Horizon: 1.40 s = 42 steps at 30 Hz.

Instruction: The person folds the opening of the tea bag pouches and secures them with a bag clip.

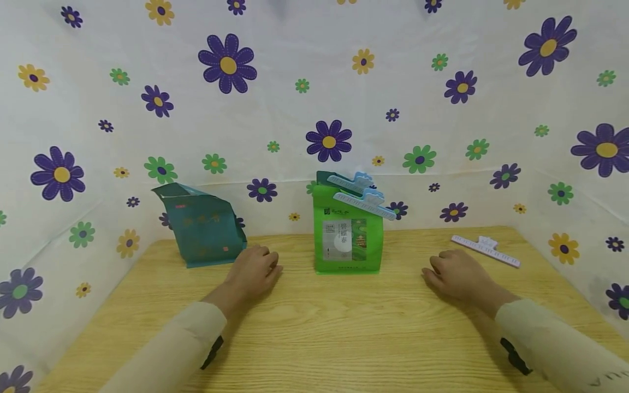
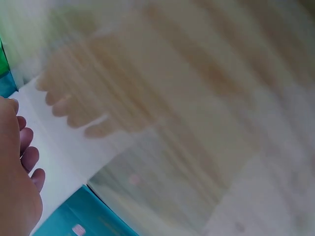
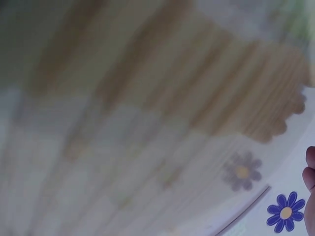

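My left hand rests on the table with loosely curled fingers, holding nothing, close to the lower right corner of a dark teal tea bag whose top gapes. My right hand lies loosely curled on the right side, also holding nothing, just in front of a pale bag clip. Between the hands stands a bright green tea bag, a blue bag clip slanting across its top right. Behind it a darker bag is mostly hidden, with another blue clip at its top.
A wooden table spans the space before me. White cloth printed with flowers encloses it at the back and both sides. Both wrist views are largely blurred by reflections.
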Each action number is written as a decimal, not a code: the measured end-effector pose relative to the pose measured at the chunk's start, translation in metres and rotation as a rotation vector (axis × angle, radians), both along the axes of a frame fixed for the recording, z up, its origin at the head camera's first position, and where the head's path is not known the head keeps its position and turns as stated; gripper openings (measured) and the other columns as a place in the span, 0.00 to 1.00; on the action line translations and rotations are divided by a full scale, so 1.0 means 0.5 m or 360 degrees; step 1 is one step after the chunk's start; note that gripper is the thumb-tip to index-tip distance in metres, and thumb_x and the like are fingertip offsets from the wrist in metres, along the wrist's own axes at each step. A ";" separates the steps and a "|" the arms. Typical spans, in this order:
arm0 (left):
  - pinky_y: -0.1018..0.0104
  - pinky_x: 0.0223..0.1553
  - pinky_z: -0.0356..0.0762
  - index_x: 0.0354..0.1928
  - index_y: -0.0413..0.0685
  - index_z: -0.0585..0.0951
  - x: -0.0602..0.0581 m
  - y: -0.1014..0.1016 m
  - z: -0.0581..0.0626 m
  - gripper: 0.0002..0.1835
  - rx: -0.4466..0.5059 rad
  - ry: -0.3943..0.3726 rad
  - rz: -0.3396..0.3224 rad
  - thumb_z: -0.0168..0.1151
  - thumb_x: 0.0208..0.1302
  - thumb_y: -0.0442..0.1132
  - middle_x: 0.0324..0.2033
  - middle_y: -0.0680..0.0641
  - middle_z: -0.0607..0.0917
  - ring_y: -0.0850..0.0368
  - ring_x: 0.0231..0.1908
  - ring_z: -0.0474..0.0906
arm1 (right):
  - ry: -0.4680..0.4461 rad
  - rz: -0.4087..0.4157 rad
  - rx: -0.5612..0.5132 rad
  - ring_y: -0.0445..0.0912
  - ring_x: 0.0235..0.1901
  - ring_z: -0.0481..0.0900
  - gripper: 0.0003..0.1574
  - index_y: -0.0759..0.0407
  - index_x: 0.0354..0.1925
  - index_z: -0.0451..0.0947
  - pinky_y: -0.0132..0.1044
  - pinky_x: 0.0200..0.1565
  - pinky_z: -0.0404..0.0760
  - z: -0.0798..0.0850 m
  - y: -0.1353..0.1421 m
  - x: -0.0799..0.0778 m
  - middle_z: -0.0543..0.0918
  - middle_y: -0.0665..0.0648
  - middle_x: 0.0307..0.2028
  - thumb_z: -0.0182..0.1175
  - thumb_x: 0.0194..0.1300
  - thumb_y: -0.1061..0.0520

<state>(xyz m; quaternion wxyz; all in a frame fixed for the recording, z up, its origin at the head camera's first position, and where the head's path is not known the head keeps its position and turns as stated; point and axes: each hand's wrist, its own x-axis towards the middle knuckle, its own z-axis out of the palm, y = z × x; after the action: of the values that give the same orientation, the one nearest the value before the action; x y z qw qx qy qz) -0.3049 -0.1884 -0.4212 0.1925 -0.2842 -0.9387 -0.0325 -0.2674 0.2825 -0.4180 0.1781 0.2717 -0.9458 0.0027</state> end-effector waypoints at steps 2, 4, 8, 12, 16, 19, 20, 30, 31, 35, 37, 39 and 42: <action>0.59 0.33 0.66 0.29 0.51 0.76 0.001 -0.011 -0.001 0.11 -0.0008 0.0002 0.0020 0.64 0.67 0.44 0.23 0.53 0.72 0.55 0.27 0.68 | 0.0011 0.0000 -0.0017 0.40 0.19 0.60 0.22 0.49 0.19 0.65 0.36 0.28 0.65 -0.003 0.008 0.000 0.63 0.46 0.16 0.60 0.67 0.50; 0.59 0.33 0.65 0.28 0.51 0.76 0.002 -0.023 -0.001 0.11 -0.0024 -0.0011 0.0043 0.64 0.68 0.44 0.24 0.53 0.72 0.55 0.28 0.69 | 0.0020 0.0001 -0.0040 0.40 0.19 0.60 0.23 0.49 0.18 0.64 0.35 0.27 0.65 -0.005 0.016 0.002 0.63 0.46 0.15 0.61 0.67 0.50; 0.52 0.38 0.71 0.27 0.51 0.74 0.006 -0.046 0.000 0.12 -0.0010 -0.0035 0.0099 0.63 0.68 0.44 0.25 0.52 0.73 0.51 0.31 0.72 | -0.0001 -0.0015 -0.0100 0.39 0.19 0.60 0.23 0.48 0.17 0.66 0.34 0.26 0.65 -0.006 0.028 0.006 0.64 0.45 0.16 0.62 0.67 0.50; 0.43 0.44 0.75 0.27 0.51 0.74 0.006 -0.076 -0.001 0.12 0.0020 -0.0021 0.0151 0.64 0.67 0.44 0.24 0.51 0.73 0.48 0.31 0.73 | -0.0055 -0.0069 -0.0133 0.39 0.20 0.61 0.23 0.48 0.18 0.68 0.34 0.26 0.66 -0.002 0.039 0.012 0.66 0.46 0.17 0.61 0.68 0.48; 0.52 0.34 0.73 0.28 0.51 0.76 0.001 -0.108 -0.009 0.11 0.0008 0.0001 0.0197 0.64 0.66 0.45 0.24 0.52 0.74 0.49 0.30 0.73 | -0.0045 -0.0074 -0.0155 0.39 0.20 0.61 0.23 0.48 0.17 0.68 0.34 0.26 0.66 -0.003 0.051 0.014 0.66 0.46 0.18 0.62 0.68 0.48; 0.55 0.32 0.70 0.28 0.51 0.76 -0.001 -0.131 -0.011 0.11 -0.0007 0.0014 0.0227 0.64 0.66 0.46 0.25 0.52 0.75 0.50 0.30 0.73 | 0.0010 -0.0048 -0.0177 0.38 0.19 0.60 0.24 0.47 0.16 0.67 0.33 0.25 0.65 -0.004 0.062 0.013 0.66 0.45 0.17 0.63 0.67 0.50; 0.54 0.32 0.71 0.29 0.51 0.76 0.000 -0.138 -0.012 0.11 -0.0007 0.0013 0.0236 0.64 0.66 0.46 0.25 0.52 0.75 0.50 0.30 0.73 | 0.0031 -0.0036 -0.0188 0.37 0.19 0.59 0.24 0.47 0.16 0.66 0.33 0.25 0.64 -0.004 0.064 0.013 0.65 0.45 0.17 0.63 0.66 0.50; 0.48 0.33 0.77 0.30 0.45 0.78 0.013 -0.203 0.005 0.11 0.0147 0.0037 0.0367 0.66 0.64 0.43 0.24 0.47 0.77 0.46 0.29 0.76 | 0.0361 0.0159 -0.0294 0.34 0.18 0.54 0.29 0.48 0.14 0.63 0.30 0.22 0.59 -0.003 0.105 0.003 0.62 0.42 0.14 0.58 0.72 0.47; 0.48 0.33 0.77 0.30 0.45 0.78 0.014 -0.209 0.006 0.11 0.0155 0.0032 0.0377 0.67 0.63 0.43 0.24 0.46 0.77 0.46 0.29 0.76 | 0.0450 0.0195 -0.0284 0.35 0.17 0.54 0.31 0.49 0.14 0.64 0.30 0.21 0.59 -0.004 0.110 -0.001 0.62 0.43 0.14 0.55 0.74 0.43; 0.48 0.34 0.77 0.31 0.43 0.78 0.015 -0.231 0.009 0.11 0.0170 0.0010 0.0429 0.66 0.63 0.42 0.26 0.45 0.78 0.45 0.30 0.76 | 0.0713 0.0239 -0.0251 0.38 0.17 0.55 0.44 0.54 0.13 0.68 0.34 0.20 0.60 -0.008 0.127 -0.012 0.64 0.47 0.14 0.35 0.77 0.31; 0.46 0.35 0.78 0.32 0.42 0.78 0.015 -0.241 0.010 0.11 0.0170 0.0005 0.0459 0.65 0.64 0.42 0.27 0.43 0.79 0.44 0.31 0.77 | 0.0715 0.0215 -0.0254 0.38 0.16 0.55 0.46 0.55 0.14 0.70 0.35 0.20 0.60 -0.009 0.134 -0.013 0.65 0.47 0.13 0.32 0.76 0.29; 0.45 0.36 0.78 0.33 0.40 0.78 0.014 -0.250 0.010 0.12 0.0163 0.0004 0.0487 0.64 0.64 0.43 0.28 0.42 0.80 0.42 0.31 0.78 | 0.0672 0.0184 -0.0243 0.38 0.16 0.56 0.44 0.56 0.15 0.71 0.35 0.20 0.61 -0.008 0.140 -0.011 0.66 0.47 0.14 0.37 0.76 0.30; 0.43 0.37 0.77 0.35 0.38 0.77 0.016 -0.262 0.012 0.12 0.0179 0.0000 0.0530 0.62 0.64 0.42 0.29 0.39 0.81 0.39 0.33 0.79 | 0.0551 0.0081 -0.0191 0.40 0.17 0.58 0.31 0.56 0.17 0.72 0.35 0.21 0.62 -0.003 0.146 -0.003 0.67 0.48 0.15 0.55 0.72 0.41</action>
<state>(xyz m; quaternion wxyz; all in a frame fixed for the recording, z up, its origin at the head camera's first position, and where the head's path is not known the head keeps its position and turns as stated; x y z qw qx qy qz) -0.2970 -0.3196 -0.4153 0.2109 -0.1137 -0.9694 -0.0526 -0.2687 0.3555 -0.4193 0.3539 0.2809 -0.8920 0.0167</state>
